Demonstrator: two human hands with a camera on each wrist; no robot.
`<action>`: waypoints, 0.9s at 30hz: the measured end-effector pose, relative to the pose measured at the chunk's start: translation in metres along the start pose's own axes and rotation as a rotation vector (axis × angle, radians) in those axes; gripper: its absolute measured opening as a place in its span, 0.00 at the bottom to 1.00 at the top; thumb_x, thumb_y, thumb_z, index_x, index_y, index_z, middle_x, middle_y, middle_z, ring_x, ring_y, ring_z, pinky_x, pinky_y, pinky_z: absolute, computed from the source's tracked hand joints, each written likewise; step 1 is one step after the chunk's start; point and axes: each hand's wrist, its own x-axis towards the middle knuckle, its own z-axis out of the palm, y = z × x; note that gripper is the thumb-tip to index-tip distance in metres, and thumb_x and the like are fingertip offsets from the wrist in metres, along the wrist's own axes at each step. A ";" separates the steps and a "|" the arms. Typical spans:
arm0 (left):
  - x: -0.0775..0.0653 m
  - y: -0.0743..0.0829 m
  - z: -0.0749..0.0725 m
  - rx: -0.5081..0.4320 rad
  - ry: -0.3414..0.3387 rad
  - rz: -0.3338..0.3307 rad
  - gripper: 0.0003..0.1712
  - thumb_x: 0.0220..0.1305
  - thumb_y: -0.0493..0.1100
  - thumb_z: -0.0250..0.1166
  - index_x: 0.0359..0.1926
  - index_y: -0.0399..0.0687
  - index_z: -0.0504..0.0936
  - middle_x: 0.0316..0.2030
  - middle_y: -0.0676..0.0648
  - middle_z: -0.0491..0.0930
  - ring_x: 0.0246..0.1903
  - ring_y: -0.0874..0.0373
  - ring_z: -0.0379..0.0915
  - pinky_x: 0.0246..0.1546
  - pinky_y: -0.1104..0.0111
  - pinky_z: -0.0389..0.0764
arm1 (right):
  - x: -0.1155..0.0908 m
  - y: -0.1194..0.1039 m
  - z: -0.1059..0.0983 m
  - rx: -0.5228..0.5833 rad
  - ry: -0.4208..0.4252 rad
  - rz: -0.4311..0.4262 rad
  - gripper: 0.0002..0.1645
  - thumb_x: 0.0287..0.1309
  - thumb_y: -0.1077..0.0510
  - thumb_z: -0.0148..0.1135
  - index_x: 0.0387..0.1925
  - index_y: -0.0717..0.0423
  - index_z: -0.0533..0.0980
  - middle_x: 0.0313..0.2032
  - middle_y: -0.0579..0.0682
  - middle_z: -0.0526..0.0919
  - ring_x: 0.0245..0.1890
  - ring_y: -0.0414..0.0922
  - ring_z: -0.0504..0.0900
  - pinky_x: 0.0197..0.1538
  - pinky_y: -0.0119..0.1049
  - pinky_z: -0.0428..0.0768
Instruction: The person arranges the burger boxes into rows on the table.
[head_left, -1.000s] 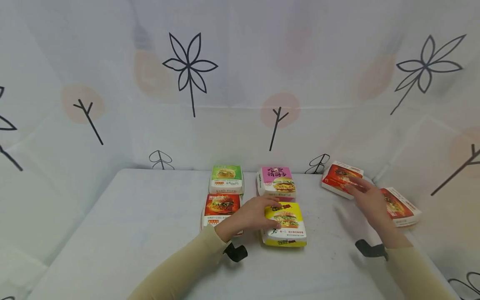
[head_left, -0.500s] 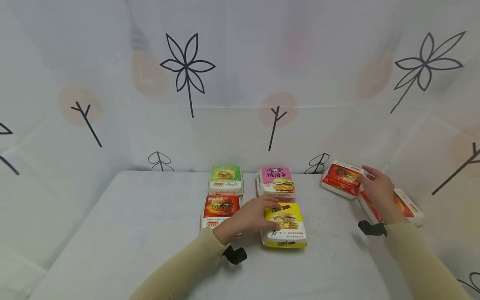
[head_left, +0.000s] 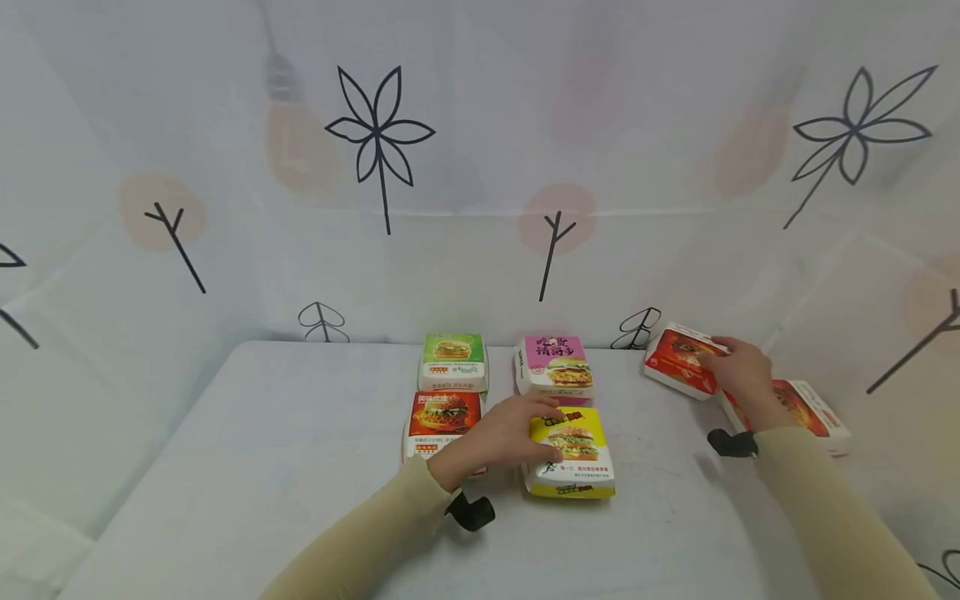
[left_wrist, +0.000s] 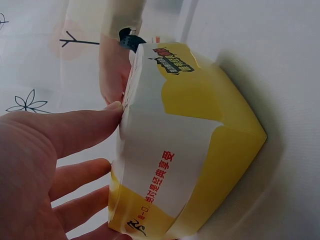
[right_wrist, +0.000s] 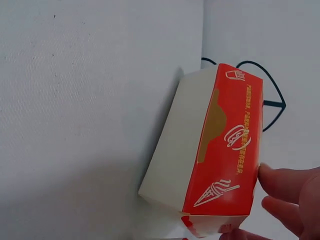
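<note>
My left hand (head_left: 506, 435) rests on the left part of the yellow and white burger box (head_left: 577, 457). In the left wrist view its thumb and spread fingers touch the edges of the lid. At the back right, my right hand (head_left: 747, 377) grips the right end of a red burger box (head_left: 673, 362), with the thumb at the lid and fingertips at the end face. Its red side with ice cream drawings (right_wrist: 230, 150) faces the right wrist camera. A second red burger box (head_left: 813, 407) lies partly hidden behind the right hand and wrist.
A green burger box (head_left: 453, 353) stands behind another red burger box (head_left: 441, 414), left of centre. A pink burger box (head_left: 557, 367) stands behind the yellow one. All stand on a white-covered table (head_left: 225, 467), with a patterned cloth (head_left: 465, 275) behind.
The right hand drew back to the right off the red box's lid, then returned left onto its right end. The left hand and the boxes have barely moved.
</note>
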 end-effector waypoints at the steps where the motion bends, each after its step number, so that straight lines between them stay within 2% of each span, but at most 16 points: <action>1: 0.000 0.000 0.000 0.004 0.000 0.000 0.30 0.56 0.57 0.73 0.61 0.61 0.81 0.67 0.61 0.69 0.66 0.56 0.63 0.65 0.57 0.67 | 0.000 0.000 0.000 0.004 -0.012 -0.013 0.41 0.72 0.46 0.53 0.75 0.64 0.54 0.69 0.75 0.56 0.67 0.71 0.53 0.62 0.67 0.63; 7: 0.000 0.001 -0.001 0.019 -0.008 -0.006 0.30 0.57 0.57 0.73 0.62 0.62 0.80 0.67 0.61 0.69 0.66 0.56 0.62 0.65 0.56 0.67 | -0.003 -0.001 0.002 -0.005 -0.067 -0.104 0.42 0.69 0.47 0.58 0.73 0.65 0.57 0.67 0.75 0.60 0.65 0.70 0.58 0.61 0.65 0.64; 12: -0.001 0.000 -0.002 0.025 -0.012 0.001 0.30 0.57 0.57 0.72 0.62 0.62 0.80 0.68 0.60 0.69 0.66 0.56 0.62 0.65 0.56 0.67 | -0.010 -0.002 0.010 -0.023 -0.076 -0.160 0.41 0.68 0.47 0.59 0.71 0.67 0.60 0.66 0.75 0.61 0.63 0.71 0.60 0.59 0.65 0.64; 20: -0.001 0.000 -0.003 0.045 0.000 0.034 0.30 0.57 0.57 0.72 0.62 0.61 0.80 0.67 0.58 0.70 0.65 0.56 0.63 0.65 0.58 0.67 | -0.017 0.001 0.023 0.012 -0.108 -0.161 0.44 0.69 0.42 0.57 0.74 0.62 0.57 0.68 0.76 0.56 0.65 0.71 0.58 0.61 0.64 0.66; 27: 0.001 0.002 -0.002 0.048 -0.003 0.025 0.30 0.57 0.57 0.73 0.61 0.61 0.80 0.67 0.59 0.70 0.65 0.56 0.63 0.64 0.59 0.68 | -0.030 0.003 0.028 0.070 -0.120 -0.160 0.44 0.70 0.41 0.55 0.75 0.60 0.55 0.70 0.75 0.54 0.66 0.71 0.57 0.62 0.62 0.70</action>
